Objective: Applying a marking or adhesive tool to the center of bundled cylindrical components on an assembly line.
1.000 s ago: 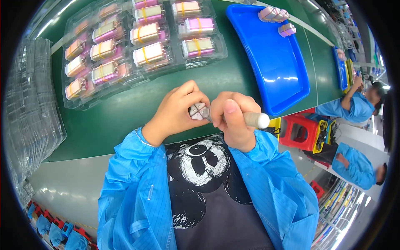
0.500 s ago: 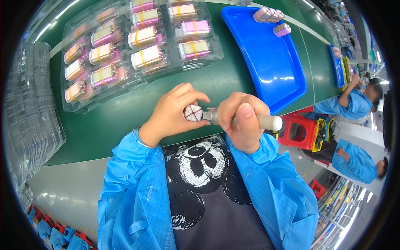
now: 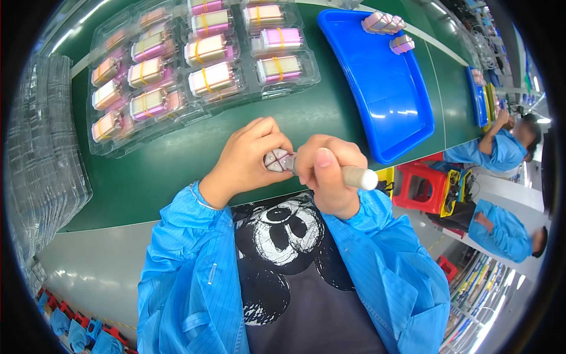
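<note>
My left hand (image 3: 247,158) is closed around a small bundle whose end (image 3: 275,160) faces up, a pale round face divided into wedges. Close against it, my right hand (image 3: 331,174) grips a hand tool with a pale cylindrical handle (image 3: 357,177) and a white end cap. The tool's narrow front part points at the bundle; its tip is mostly hidden between my fingers, so its kind does not show. Both hands are above the near edge of the green table (image 3: 200,159). Beyond them lie banded pink-and-cream bundles (image 3: 211,79) in a clear plastic tray (image 3: 311,68).
A blue tray (image 3: 392,112) at the right holds several bundles (image 3: 383,22) at its far end. Stacked clear trays (image 3: 50,141) stand at the left edge. A red stool (image 3: 415,187) and two people in blue are off to the right.
My right hand has moved left with the tool, bringing it nearer the bundle and covering more of its front part. My left fingers have closed in further around the bundle.
</note>
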A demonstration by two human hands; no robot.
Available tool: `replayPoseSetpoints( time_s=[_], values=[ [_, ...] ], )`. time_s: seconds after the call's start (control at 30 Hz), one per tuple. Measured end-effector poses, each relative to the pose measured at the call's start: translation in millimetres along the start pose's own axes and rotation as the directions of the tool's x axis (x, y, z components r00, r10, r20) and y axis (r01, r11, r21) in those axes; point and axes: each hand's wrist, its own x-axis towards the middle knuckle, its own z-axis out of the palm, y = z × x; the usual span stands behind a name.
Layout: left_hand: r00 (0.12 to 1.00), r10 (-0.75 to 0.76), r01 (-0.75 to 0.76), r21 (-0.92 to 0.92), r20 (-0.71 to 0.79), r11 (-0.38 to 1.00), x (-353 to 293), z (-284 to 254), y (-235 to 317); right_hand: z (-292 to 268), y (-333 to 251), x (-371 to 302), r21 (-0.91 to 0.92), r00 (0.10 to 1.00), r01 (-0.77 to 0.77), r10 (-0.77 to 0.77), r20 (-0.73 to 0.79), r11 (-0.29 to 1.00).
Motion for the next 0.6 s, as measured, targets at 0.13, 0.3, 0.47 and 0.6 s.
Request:
replayPoseSetpoints(
  time_s=[0.13, 0.3, 0.47, 0.6],
  values=[
    [1.000, -0.006, 0.006, 0.010, -0.001, 1.000, -1.4, -2.0, 3.0, 4.3, -1.1, 0.0, -0.034, 0.999, -0.054, 0.055, 0.003, 0.998],
    [0.998, 0.060, -0.059, 0.038, -0.012, 0.998, 1.0, -0.9, -0.6, 3.5, 4.7, 2.8, -0.018, 0.998, 0.048, -0.047, 0.028, 0.999],
    [0.999, 0.044, -0.045, 0.037, 0.017, 0.998, 10.0, 2.4, 7.3, -13.1, -3.0, 9.9, 0.087, 0.991, 0.123, -0.127, 0.037, 0.989],
    [0.999, 0.028, -0.028, 0.045, 0.017, 0.999, 10.6, -1.4, 16.2, -17.8, -8.2, 14.5, 0.203, 0.999, 0.047, -0.044, -0.021, 0.978]
  ],
)
